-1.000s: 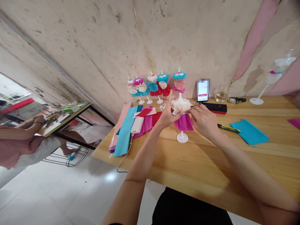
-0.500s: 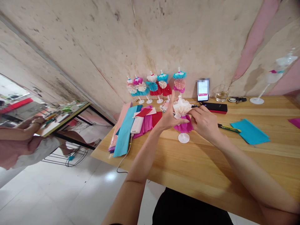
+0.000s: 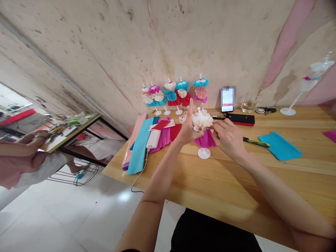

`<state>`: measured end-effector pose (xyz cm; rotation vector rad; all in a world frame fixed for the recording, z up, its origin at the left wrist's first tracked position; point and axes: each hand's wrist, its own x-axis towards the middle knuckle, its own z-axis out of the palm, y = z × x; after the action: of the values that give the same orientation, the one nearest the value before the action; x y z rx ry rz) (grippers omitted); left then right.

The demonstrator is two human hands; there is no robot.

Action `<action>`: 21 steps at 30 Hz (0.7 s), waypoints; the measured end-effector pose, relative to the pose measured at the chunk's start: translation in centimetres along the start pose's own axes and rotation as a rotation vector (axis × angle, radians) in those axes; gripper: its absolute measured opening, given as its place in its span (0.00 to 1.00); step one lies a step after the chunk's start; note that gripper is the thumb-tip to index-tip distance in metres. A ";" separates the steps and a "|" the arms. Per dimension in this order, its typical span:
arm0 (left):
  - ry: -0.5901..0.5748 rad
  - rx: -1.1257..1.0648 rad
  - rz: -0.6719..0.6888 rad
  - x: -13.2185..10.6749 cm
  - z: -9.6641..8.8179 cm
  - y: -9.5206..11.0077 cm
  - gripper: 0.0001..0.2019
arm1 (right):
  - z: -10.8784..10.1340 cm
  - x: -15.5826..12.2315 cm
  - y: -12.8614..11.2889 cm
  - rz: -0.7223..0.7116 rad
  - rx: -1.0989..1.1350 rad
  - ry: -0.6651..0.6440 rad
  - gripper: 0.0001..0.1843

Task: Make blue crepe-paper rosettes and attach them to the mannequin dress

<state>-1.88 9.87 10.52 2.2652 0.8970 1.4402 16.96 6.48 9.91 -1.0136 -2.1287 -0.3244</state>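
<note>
In front of me a small mannequin (image 3: 204, 153) on a round white stand leans a little toward me. It wears a ruffled off-white crepe paper top (image 3: 202, 120) and a magenta paper skirt (image 3: 206, 139). My left hand (image 3: 187, 130) grips it at the waist from the left, thumb across the front and one finger pointing up. Close against the waist's right side is my right hand (image 3: 228, 136), its fingers closed together; what they pinch is hidden.
Several dressed mannequins (image 3: 170, 95) line the wall. At left lie folded crepe paper (image 3: 140, 147) and a white power bank (image 3: 154, 139). At right are a phone (image 3: 227, 99), a black-red box (image 3: 241, 119), a glass (image 3: 248, 106), a utility knife (image 3: 256, 142) and blue paper (image 3: 280, 146). A co-worker (image 3: 26, 150) sits far left.
The mannequin has tipped, its top toward me and slightly left. My left thumb has moved in closer across its waist. My right hand stays almost in place.
</note>
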 end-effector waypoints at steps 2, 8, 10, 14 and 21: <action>0.000 -0.019 -0.007 0.0 0.4 -0.2 0.55 | 0.1 -0.1 -0.1 0.011 -0.015 -0.001 0.11; 0.003 0.014 -0.062 -0.3 0.5 -1.1 0.55 | -0.1 -1.0 -0.5 -0.018 -0.043 -0.015 0.11; 0.036 0.042 -0.063 -0.5 0.1 -1.5 0.54 | -0.5 -1.2 -0.4 -0.041 -0.008 -0.027 0.11; 0.038 0.037 -0.053 -0.9 -0.7 -1.9 0.50 | -2.1 -1.1 1.2 0.091 0.069 0.030 0.15; 0.024 -0.082 -0.030 -1.0 -0.6 -1.2 0.47 | -2.9 -3.0 7.9 0.326 0.481 -0.032 0.16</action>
<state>-3.06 10.07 9.44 2.1713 0.8590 1.4662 25.65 8.50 9.10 -1.0502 -1.8924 0.3497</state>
